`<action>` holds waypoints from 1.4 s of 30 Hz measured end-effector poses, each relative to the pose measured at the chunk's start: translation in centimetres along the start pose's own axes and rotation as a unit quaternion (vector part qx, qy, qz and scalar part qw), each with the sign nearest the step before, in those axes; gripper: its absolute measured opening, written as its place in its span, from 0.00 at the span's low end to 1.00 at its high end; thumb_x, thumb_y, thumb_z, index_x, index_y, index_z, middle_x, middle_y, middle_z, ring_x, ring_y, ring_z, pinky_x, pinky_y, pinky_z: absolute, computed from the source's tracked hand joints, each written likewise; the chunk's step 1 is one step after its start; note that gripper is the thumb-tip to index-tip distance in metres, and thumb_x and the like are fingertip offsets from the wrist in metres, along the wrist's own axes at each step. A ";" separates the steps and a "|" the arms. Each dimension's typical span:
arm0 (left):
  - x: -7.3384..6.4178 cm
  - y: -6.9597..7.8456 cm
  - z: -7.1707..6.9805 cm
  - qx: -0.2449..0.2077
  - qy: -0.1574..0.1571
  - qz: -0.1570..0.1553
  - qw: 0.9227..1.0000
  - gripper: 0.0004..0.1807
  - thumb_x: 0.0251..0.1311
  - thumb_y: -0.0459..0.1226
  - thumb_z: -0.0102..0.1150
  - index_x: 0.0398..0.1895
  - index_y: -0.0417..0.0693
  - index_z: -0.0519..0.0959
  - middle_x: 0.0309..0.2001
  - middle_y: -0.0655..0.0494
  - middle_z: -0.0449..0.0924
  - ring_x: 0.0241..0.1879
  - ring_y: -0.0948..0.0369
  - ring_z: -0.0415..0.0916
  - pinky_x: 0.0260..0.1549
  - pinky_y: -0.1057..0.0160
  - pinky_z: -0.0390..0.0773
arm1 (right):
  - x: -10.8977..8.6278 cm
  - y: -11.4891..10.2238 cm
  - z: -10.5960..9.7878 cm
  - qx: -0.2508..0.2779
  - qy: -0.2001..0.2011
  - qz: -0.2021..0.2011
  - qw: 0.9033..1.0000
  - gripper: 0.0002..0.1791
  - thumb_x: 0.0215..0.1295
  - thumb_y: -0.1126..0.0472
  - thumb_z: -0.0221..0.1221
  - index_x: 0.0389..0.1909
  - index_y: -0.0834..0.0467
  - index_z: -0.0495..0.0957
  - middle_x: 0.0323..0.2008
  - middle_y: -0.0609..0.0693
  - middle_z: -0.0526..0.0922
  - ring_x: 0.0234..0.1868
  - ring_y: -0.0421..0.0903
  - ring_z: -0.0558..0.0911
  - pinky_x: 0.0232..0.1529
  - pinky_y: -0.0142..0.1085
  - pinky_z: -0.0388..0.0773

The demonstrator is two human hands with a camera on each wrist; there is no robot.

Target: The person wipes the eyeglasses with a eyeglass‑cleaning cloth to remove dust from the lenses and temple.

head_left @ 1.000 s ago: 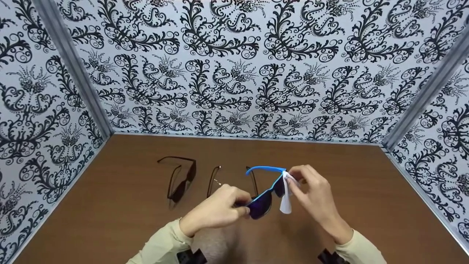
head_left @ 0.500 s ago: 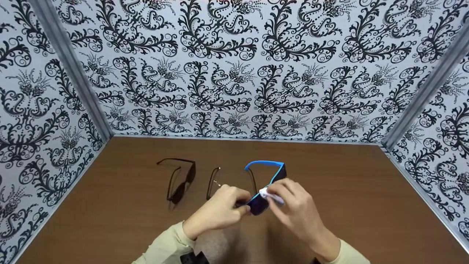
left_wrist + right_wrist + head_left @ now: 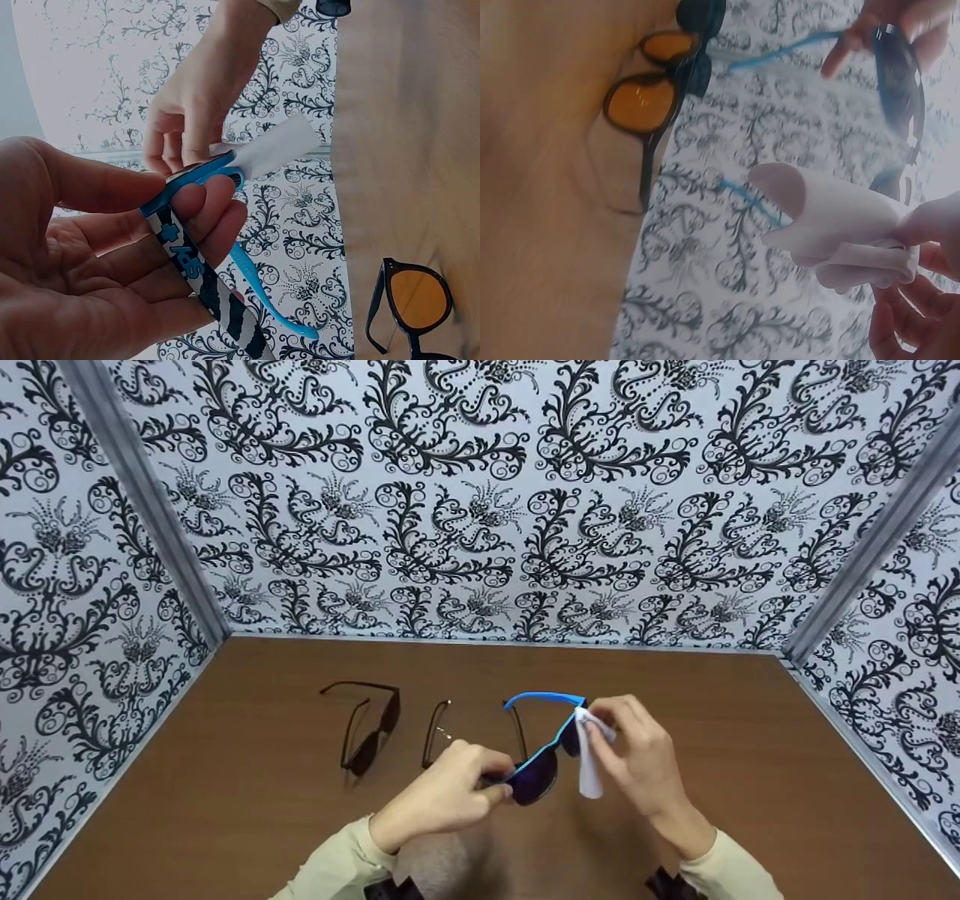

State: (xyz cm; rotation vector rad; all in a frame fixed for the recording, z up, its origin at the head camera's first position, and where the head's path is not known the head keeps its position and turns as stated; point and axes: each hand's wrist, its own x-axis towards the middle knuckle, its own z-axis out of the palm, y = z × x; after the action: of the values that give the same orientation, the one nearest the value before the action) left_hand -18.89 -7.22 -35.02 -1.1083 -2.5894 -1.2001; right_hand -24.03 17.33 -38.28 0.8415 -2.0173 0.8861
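Sunglasses with bright blue temples and dark lenses are held above the table, tilted up to the right. My left hand pinches them at their left end; in the left wrist view, its thumb and fingers grip the corner beside the patterned black-and-white temple. My right hand pinches a white cloth against the right lens, and the cloth's loose end hangs down. In the right wrist view the folded cloth hides part of that lens.
Dark sunglasses lie on the brown table at left. Another dark-framed pair lies behind my left hand, partly hidden. Black-framed glasses with orange lenses show in the right wrist view. Patterned panels wall the table.
Half a second ago my right hand was at the middle of the sunglasses with the cloth bunched. It has moved right to the far lens, where it was a second ago. The left hand keeps its grip.
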 end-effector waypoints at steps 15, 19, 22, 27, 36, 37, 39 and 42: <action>0.2 -0.4 0.1 0.001 0.000 0.000 1.000 0.06 0.50 0.26 0.59 0.23 0.45 0.80 0.20 0.69 0.73 0.20 0.72 0.61 0.21 0.75 0.62 | -0.1 -1.1 0.1 0.027 -0.009 -0.016 0.999 0.15 0.49 0.76 0.65 0.37 0.61 0.78 0.33 0.49 0.78 0.32 0.43 0.76 0.36 0.25 0.72; 0.0 -0.3 -0.1 0.001 -0.003 0.003 1.000 0.06 0.51 0.26 0.59 0.23 0.45 0.80 0.20 0.68 0.72 0.20 0.72 0.61 0.21 0.75 0.62 | 0.3 -0.4 -0.1 0.035 0.002 -0.002 0.999 0.15 0.50 0.78 0.65 0.38 0.63 0.79 0.34 0.50 0.78 0.31 0.43 0.76 0.35 0.24 0.72; -0.1 -0.4 -0.3 -0.008 0.005 0.001 1.000 0.06 0.53 0.26 0.59 0.24 0.45 0.80 0.21 0.67 0.71 0.21 0.71 0.62 0.22 0.74 0.63 | 0.3 0.3 -0.5 0.024 0.011 0.009 1.000 0.15 0.50 0.79 0.66 0.38 0.63 0.79 0.34 0.49 0.78 0.31 0.42 0.76 0.34 0.24 0.73; -0.2 -0.7 -1.1 -0.041 0.025 -0.010 0.999 0.06 0.56 0.26 0.59 0.29 0.44 0.81 0.25 0.64 0.77 0.26 0.71 0.71 0.28 0.71 0.72 | -0.4 1.0 -0.9 0.015 0.022 0.031 0.999 0.16 0.48 0.79 0.67 0.37 0.62 0.79 0.33 0.48 0.79 0.31 0.42 0.77 0.33 0.25 0.74; -0.1 -0.6 -2.1 -0.063 0.043 -0.010 0.997 0.06 0.57 0.26 0.57 0.27 0.43 0.79 0.25 0.64 0.75 0.25 0.68 0.69 0.26 0.70 0.69 | -1.2 -0.5 -0.9 0.029 0.024 0.029 0.999 0.19 0.41 0.83 0.68 0.35 0.64 0.79 0.30 0.51 0.80 0.29 0.44 0.77 0.33 0.24 0.73; 0.0 -0.5 -2.1 -0.060 0.047 -0.010 0.997 0.06 0.56 0.26 0.57 0.26 0.44 0.78 0.24 0.65 0.73 0.24 0.68 0.67 0.25 0.70 0.67 | -1.1 -0.9 -0.9 0.033 0.023 0.026 0.999 0.19 0.40 0.83 0.67 0.34 0.65 0.79 0.30 0.51 0.80 0.29 0.44 0.77 0.33 0.24 0.72; 0.1 -0.4 -2.2 -0.058 0.051 -0.010 0.997 0.06 0.55 0.26 0.58 0.25 0.45 0.77 0.23 0.67 0.71 0.24 0.69 0.66 0.25 0.71 0.66 | -1.0 -1.7 -0.9 0.042 0.020 0.019 0.999 0.19 0.40 0.84 0.66 0.33 0.65 0.78 0.30 0.52 0.79 0.29 0.44 0.77 0.33 0.24 0.72; 0.3 -0.1 -2.2 -0.066 0.054 -0.013 0.996 0.06 0.55 0.26 0.58 0.25 0.45 0.77 0.23 0.68 0.70 0.24 0.70 0.66 0.26 0.70 0.66 | -1.1 -2.5 -0.6 0.056 0.015 0.013 0.998 0.19 0.39 0.85 0.66 0.33 0.65 0.78 0.29 0.51 0.79 0.29 0.45 0.77 0.32 0.25 0.72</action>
State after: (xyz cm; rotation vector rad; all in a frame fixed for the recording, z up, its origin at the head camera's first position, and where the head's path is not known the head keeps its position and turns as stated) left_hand -19.67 -8.60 -33.49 -1.0038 -2.4844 -1.4131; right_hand -21.30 16.76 -38.18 0.8612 -1.9706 1.0289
